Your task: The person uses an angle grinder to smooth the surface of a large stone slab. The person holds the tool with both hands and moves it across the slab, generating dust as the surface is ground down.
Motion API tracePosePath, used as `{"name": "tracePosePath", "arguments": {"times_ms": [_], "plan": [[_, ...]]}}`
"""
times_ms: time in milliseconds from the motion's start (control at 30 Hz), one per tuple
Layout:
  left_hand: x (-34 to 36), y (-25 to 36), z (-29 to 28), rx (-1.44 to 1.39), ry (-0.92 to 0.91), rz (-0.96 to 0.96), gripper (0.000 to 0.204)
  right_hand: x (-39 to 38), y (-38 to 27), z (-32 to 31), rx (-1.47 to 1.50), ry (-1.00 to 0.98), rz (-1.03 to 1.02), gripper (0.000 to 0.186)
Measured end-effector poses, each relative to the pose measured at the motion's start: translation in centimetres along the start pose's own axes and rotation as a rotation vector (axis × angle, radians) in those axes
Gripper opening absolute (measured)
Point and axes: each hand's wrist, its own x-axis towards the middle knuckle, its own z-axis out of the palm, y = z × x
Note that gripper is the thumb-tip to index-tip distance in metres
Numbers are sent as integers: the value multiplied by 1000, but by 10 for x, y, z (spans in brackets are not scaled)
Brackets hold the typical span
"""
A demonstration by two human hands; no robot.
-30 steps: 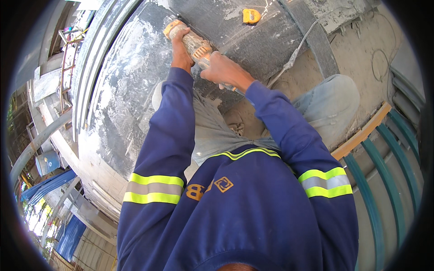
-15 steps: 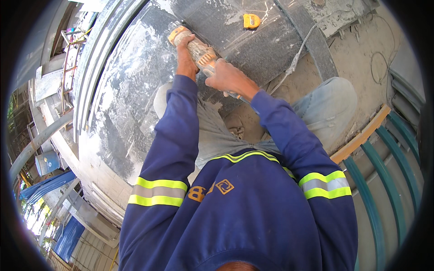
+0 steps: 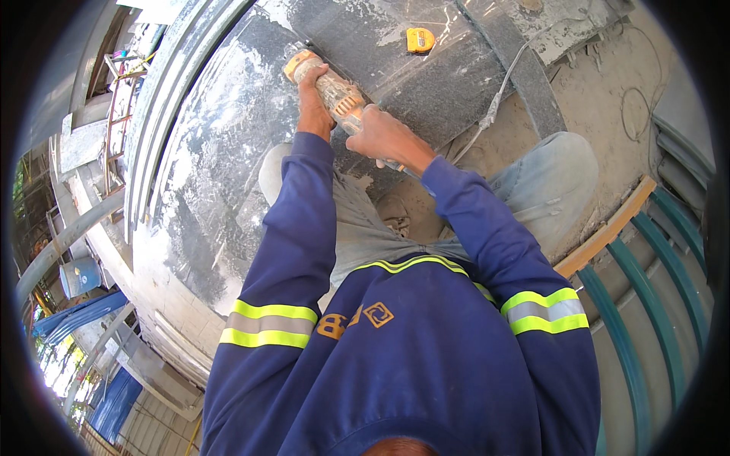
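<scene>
I am holding an angle grinder (image 3: 334,91) with both my hands, and it is lying on the dark stone slab (image 3: 426,83) in front of me. My left hand (image 3: 313,106) is gripping the front part, near the yellow dusty head of the tool, with the fingers closed around it. My right hand (image 3: 386,135) is gripping the back of the body, also closed around it. The two hands are near each other, one behind the other along the tool.

The slab is covered with white dust (image 3: 220,144), mostly on the left side. A small yellow tape measure (image 3: 420,39) is lying on the slab, a little beyond the grinder and apart from it. A pale cable (image 3: 494,106) is running from under my right hand over the slab edge and across the sandy ground (image 3: 601,83). A narrow grey stone strip (image 3: 517,68) is lying across, to the right of the slab.

I am crouching, and my knees in grey trousers (image 3: 547,182) are close under my arms, so they are hiding the near edge of the slab. At the right, a wooden plank (image 3: 608,228) is lying beside green metal bars (image 3: 646,266). At the left, far below, a blue bucket (image 3: 80,275) is standing.
</scene>
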Motion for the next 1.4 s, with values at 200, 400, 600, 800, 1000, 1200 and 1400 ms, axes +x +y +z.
{"name": "tracePosePath", "arguments": {"times_ms": [200, 400, 600, 800, 1000, 1200, 1400], "plan": [[15, 11, -4, -21, -47, -23, 32, 15, -3, -1, 40, -21, -82, 54], [-3, 0, 0, -19, -7, 7, 33, 1, 4, 5, 11, 58, -40, 52], [-15, -5, 5, -7, -5, 19, 34, -2, 14, 9, 22, 50, -33, 52], [7, 2, -9, 36, -92, 32, 49, 2, 2, -3, 17, -27, -68, 61], [6, -2, -10, 6, -74, -4, 50, 0, 5, 2, 10, -17, -22, 55], [-15, -10, 3, -23, -12, 1, 38, -7, 20, 10, -2, 69, -78, 43], [5, -2, -4, 15, -47, 30, 37, 2, 11, 2, 57, 10, -90, 45]]}}
